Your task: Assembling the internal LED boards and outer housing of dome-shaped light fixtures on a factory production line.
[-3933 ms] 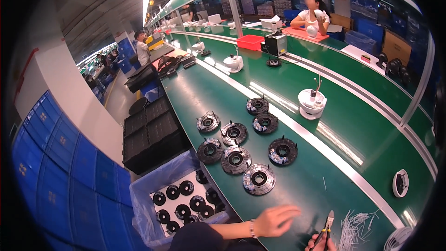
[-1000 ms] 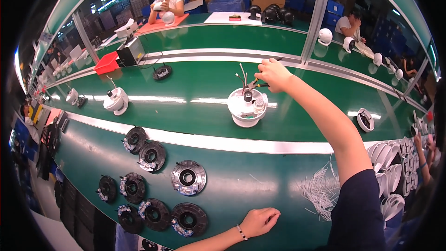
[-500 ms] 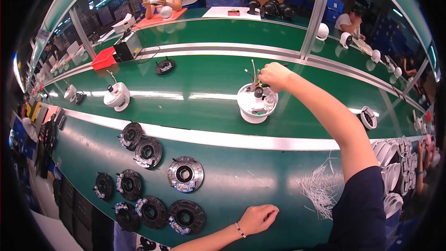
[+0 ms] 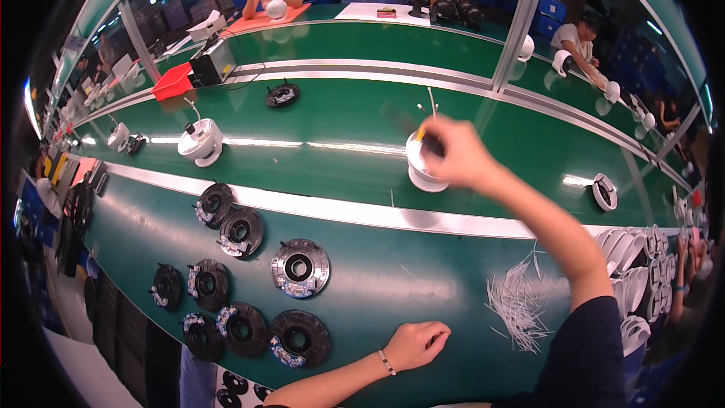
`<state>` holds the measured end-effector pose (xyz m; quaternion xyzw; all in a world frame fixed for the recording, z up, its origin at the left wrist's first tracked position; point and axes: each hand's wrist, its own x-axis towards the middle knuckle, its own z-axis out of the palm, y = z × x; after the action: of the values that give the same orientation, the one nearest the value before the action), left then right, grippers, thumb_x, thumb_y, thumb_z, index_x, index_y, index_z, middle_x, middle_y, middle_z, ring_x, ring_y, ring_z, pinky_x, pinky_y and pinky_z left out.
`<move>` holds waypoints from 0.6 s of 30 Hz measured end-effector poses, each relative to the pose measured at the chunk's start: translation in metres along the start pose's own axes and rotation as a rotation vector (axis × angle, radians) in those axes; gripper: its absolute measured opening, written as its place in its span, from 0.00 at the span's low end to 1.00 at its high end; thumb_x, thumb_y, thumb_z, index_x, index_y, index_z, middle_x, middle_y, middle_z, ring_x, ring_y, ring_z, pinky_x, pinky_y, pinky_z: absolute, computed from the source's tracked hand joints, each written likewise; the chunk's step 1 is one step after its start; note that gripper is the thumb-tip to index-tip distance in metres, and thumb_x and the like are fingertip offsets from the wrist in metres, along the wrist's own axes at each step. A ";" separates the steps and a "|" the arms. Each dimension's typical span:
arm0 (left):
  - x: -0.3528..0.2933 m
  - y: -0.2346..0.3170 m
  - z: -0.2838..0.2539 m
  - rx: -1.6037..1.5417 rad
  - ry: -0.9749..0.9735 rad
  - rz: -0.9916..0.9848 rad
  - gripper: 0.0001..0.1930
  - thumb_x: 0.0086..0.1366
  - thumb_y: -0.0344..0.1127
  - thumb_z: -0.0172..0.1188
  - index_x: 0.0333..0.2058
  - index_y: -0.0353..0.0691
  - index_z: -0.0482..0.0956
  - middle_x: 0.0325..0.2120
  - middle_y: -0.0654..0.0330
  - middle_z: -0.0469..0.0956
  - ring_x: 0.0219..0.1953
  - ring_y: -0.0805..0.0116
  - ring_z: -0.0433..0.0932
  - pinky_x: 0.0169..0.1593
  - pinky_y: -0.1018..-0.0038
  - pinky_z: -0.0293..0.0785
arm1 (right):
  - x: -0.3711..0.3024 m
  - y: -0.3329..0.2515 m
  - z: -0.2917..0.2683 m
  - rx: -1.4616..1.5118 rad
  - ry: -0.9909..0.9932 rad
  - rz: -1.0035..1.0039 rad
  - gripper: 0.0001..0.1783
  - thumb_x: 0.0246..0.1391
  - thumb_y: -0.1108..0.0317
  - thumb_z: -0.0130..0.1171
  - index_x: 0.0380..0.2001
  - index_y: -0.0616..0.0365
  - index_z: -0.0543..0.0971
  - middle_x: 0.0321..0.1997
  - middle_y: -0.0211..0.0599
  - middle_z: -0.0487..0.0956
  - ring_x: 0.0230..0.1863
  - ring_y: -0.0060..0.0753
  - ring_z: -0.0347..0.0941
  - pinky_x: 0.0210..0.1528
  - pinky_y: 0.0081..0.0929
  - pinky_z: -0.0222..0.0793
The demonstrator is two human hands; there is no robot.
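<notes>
My right hand (image 4: 459, 153) is over a white rounded camera housing (image 4: 427, 175) on the green belt, hiding much of its top. Its fingers are closed on a hand tool with a yellow part (image 4: 420, 134) and a dark, motion-smeared end; its exact kind is unclear. Thin pale wires (image 4: 432, 98) stick up behind the hand. My left hand (image 4: 417, 344) rests on the near bench with fingers curled into a loose fist, nothing visible in it. Left of it lie several black ring-shaped discs with small blue circuit boards, the closest being one disc (image 4: 300, 338).
A pile of thin white strips (image 4: 519, 304) lies right of my left hand, beside stacked white shells (image 4: 630, 287). Another white housing (image 4: 202, 142) and a black disc (image 4: 282, 95) sit on the belt. A red tray (image 4: 173, 81) stands far left. Other people work beyond the metal frame.
My right hand has dropped lower in front of the housing, and the tool has swung leftward in a blur. A thin white strip now shows near the belt's edge. My left hand stays put.
</notes>
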<state>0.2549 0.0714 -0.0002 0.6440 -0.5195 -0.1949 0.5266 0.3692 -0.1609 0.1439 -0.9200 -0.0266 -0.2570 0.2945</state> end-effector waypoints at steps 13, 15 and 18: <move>-0.004 0.002 0.021 0.010 0.057 0.033 0.05 0.52 0.37 0.50 0.22 0.45 0.71 0.13 0.55 0.71 0.16 0.55 0.71 0.21 0.63 0.66 | -0.036 0.049 0.106 -0.805 -0.527 0.304 0.25 0.24 0.69 0.63 0.32 0.65 0.69 0.31 0.50 0.75 0.35 0.46 0.73 0.38 0.33 0.70; -0.007 0.002 0.017 0.027 0.010 0.000 0.05 0.52 0.37 0.51 0.24 0.44 0.72 0.17 0.54 0.72 0.20 0.55 0.72 0.24 0.64 0.67 | -0.035 0.050 0.106 -0.797 -0.549 0.297 0.24 0.24 0.70 0.62 0.32 0.66 0.69 0.32 0.51 0.74 0.36 0.46 0.72 0.39 0.34 0.70; -0.009 0.002 0.012 -0.003 0.004 0.046 0.04 0.52 0.33 0.51 0.25 0.41 0.70 0.18 0.55 0.71 0.21 0.57 0.71 0.25 0.66 0.66 | -0.031 0.036 0.097 -0.752 -0.612 0.347 0.24 0.25 0.71 0.61 0.32 0.67 0.69 0.32 0.52 0.74 0.36 0.47 0.72 0.39 0.34 0.69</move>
<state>0.2410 0.0733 -0.0059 0.6317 -0.5327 -0.1821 0.5329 0.3943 -0.1336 0.0422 -0.9863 0.1355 0.0849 -0.0396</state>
